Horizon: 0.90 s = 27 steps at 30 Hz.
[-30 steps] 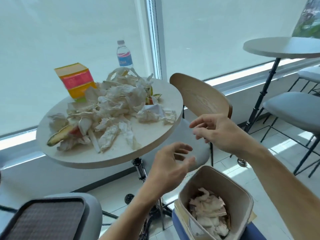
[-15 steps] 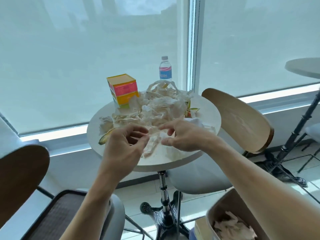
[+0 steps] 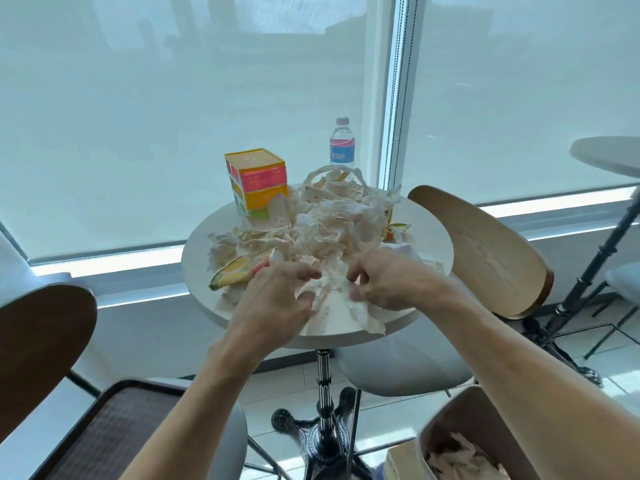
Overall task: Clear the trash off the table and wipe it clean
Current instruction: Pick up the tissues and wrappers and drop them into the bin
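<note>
A heap of crumpled white tissues (image 3: 329,223) covers the round white table (image 3: 429,233), with fruit peel scraps (image 3: 230,277) at its left side. Both hands are at the near edge of the heap. My left hand (image 3: 273,308) curls its fingers into the tissues (image 3: 332,299) lying at the table's front. My right hand (image 3: 388,284) pinches the same bunch from the right. A beige trash bin (image 3: 446,427) holding tissues stands on the floor at the lower right.
A colourful box (image 3: 258,181) and a water bottle (image 3: 342,143) stand at the table's far side by the window. Wooden-backed chairs sit at the right (image 3: 485,251) and left (image 3: 38,344). A grey seat with a dark tray (image 3: 114,431) is at the lower left. Another table (image 3: 609,155) is at the far right.
Both hands moved from above the trash bin up to the table and closed on the tissues at its front edge. The view swung from the bin toward the table.
</note>
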Available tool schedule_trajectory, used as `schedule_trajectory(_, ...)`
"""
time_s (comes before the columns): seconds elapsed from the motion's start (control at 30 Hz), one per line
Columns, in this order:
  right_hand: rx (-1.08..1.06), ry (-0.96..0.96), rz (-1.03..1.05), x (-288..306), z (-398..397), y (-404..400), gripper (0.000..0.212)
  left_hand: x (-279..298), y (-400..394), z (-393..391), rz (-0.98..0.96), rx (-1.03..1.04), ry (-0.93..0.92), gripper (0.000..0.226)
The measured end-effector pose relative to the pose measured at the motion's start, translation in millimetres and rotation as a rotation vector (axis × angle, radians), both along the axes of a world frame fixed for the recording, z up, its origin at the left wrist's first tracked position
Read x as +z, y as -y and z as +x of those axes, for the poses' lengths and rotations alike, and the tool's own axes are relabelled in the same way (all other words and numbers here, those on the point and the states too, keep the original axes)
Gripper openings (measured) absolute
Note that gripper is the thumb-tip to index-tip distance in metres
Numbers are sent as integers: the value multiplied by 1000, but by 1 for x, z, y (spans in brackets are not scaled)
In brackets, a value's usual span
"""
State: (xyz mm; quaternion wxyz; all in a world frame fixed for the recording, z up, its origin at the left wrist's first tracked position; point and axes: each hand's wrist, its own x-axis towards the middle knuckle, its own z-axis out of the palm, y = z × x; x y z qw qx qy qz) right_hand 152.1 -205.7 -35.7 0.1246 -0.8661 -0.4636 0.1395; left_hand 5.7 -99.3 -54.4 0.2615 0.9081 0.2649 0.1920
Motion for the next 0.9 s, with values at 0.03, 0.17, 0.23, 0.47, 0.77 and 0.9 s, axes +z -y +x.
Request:
schedule_trajectory(0.03, -4, 10, 32, -1, 0, 1, 24, 1, -1, 4, 28, -3, -79, 36)
schedule_trajectory(0.17, -35, -1, 177, -7, 4, 5, 14, -1, -6, 12, 69, -30, -231, 43)
schedule_trajectory(0.23, -53, -37, 275, -8, 6, 8, 13, -3, -7, 14, 85, -19, -242, 41)
schedule_trajectory(0.47, -122, -102, 572, -3, 11, 31, 14, -6, -7, 16, 96, -13, -80, 33)
schedule_trajectory(0.77, -234, -284, 690, -18, 36, 96, 12, -13, 22, 20, 15, -128, 342, 19)
schedule_trajectory(0.9, -282, -346, 587, -38, 46, 137, 12, -10, 50, 23, -47, -216, 389, 19)
